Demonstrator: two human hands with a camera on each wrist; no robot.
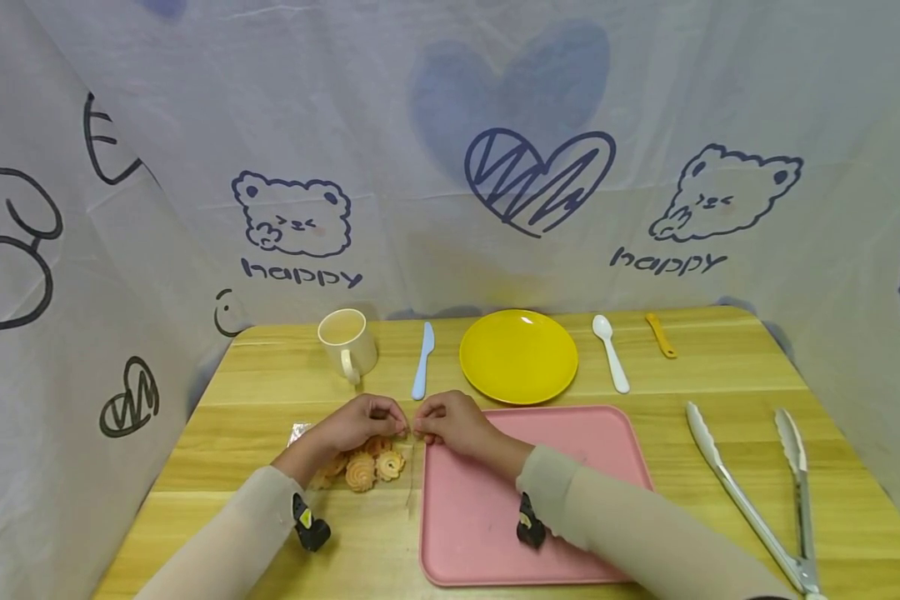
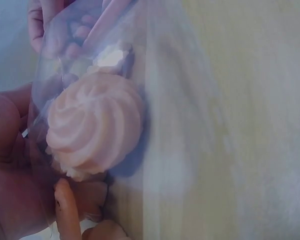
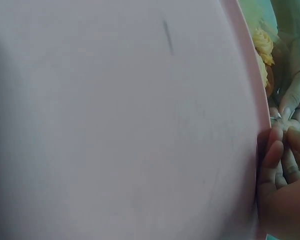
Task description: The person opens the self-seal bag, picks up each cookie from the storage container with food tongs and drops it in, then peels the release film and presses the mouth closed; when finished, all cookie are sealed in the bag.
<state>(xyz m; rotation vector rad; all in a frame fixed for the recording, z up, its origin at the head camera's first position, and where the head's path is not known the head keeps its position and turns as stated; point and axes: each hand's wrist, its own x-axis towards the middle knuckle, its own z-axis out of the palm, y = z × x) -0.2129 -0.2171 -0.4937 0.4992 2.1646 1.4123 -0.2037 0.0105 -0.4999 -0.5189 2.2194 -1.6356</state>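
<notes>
Swirled cookies (image 1: 361,472) lie inside a clear plastic bag (image 2: 185,115) left of the pink tray (image 1: 480,542). My left hand (image 1: 363,425) pinches the bag's edge between thumb and fingers, above the cookies. Right beside it, at the tray's far left corner, my right hand (image 1: 453,423) pinches the same edge with bent fingers. The fingertips of both hands nearly meet in the right wrist view. Seen from the left wrist, one round cookie (image 2: 95,125) shows large through the film. The left forearm and hand partly hide the cookies in the head view.
Along the back stand a cream mug (image 1: 348,343), a light blue knife (image 1: 423,362), a yellow plate (image 1: 519,357), a white spoon (image 1: 611,353) and a small yellow utensil (image 1: 661,336). Spread metal tongs (image 1: 750,508) lie at the right. A printed cloth (image 1: 420,167) hangs behind the table.
</notes>
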